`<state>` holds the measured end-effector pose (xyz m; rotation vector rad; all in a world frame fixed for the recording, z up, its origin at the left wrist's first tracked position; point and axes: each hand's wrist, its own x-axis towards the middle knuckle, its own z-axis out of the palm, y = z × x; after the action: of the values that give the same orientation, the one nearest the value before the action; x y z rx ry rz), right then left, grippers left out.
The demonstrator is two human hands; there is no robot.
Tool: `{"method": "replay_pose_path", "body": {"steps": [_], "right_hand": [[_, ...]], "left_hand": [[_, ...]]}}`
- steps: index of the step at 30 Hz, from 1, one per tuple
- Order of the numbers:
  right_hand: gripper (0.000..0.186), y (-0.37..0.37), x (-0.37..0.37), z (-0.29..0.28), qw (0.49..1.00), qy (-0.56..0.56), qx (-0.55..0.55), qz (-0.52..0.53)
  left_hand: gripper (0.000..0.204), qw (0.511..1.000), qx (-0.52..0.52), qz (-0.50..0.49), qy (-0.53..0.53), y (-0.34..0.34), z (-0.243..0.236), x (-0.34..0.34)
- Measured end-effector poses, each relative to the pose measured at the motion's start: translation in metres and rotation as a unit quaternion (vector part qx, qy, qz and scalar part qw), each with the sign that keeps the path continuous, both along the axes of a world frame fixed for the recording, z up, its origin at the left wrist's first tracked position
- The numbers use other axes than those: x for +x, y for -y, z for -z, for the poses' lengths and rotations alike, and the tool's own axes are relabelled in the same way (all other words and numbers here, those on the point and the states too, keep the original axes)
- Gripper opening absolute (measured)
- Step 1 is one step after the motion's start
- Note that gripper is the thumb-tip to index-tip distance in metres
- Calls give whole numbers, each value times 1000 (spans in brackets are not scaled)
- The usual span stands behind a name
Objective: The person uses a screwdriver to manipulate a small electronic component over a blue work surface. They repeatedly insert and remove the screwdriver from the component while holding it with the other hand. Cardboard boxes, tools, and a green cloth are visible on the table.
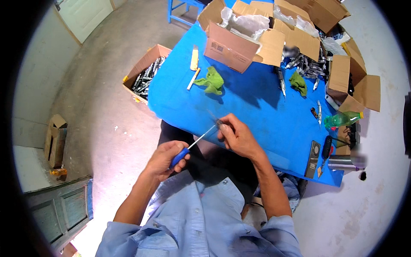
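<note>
Just off the near edge of the blue surface (257,107), over the lap, a screwdriver (198,141) w/ blue handle and thin metal shaft runs diagonally: handle low and toward the person's left, tip up and to the right. Left hand (165,157) is closed round the handle. Right hand (236,136) is closed too, fingertips pinching a small dark part (218,122) right at the shaft's tip; too small and blurred to say what it is. So the long axis points from left hand straight into right hand's pinch, the tip touching or all but touching the part; can't tell which. Right hand is nearer the part, left hand drives the tool.

Further out on the surface: a crumpled green cloth (211,81), a second green cloth (298,83), a pale stick-like tool (193,79), loose metal pieces (306,64) near open cardboard boxes (239,40) w/ plastic liner. At the right edge a green plastic bottle (342,119) lies on its side, near a dark flat device (313,159) and a metal cup (342,162). On the floor to the left, another box (145,73) full of dark parts.
</note>
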<state>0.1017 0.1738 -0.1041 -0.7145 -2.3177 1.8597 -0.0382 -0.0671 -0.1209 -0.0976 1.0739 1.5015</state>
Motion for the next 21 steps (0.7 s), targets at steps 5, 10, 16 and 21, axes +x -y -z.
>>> {"method": "replay_pose_path", "body": {"steps": [5, 10, 16, 21], "right_hand": [[17, 2, 0, -5, 1000, 16, -14, 15], [16, 3, 1, -9, 999, 11, -31, 6], [15, 3, 0, -9, 999, 8, -38, -5], [17, 3, 1, -8, 999, 11, -32, 4]], "left_hand": [[25, 998, -8, -6, -55, -1, -2, 4], [33, 987, 19, 18, -160, 4, -6, 7], [19, 956, 32, -8, -291, 7, 5, 16], [19, 758, 11, 23, -652, 6, -7, 15]]}}
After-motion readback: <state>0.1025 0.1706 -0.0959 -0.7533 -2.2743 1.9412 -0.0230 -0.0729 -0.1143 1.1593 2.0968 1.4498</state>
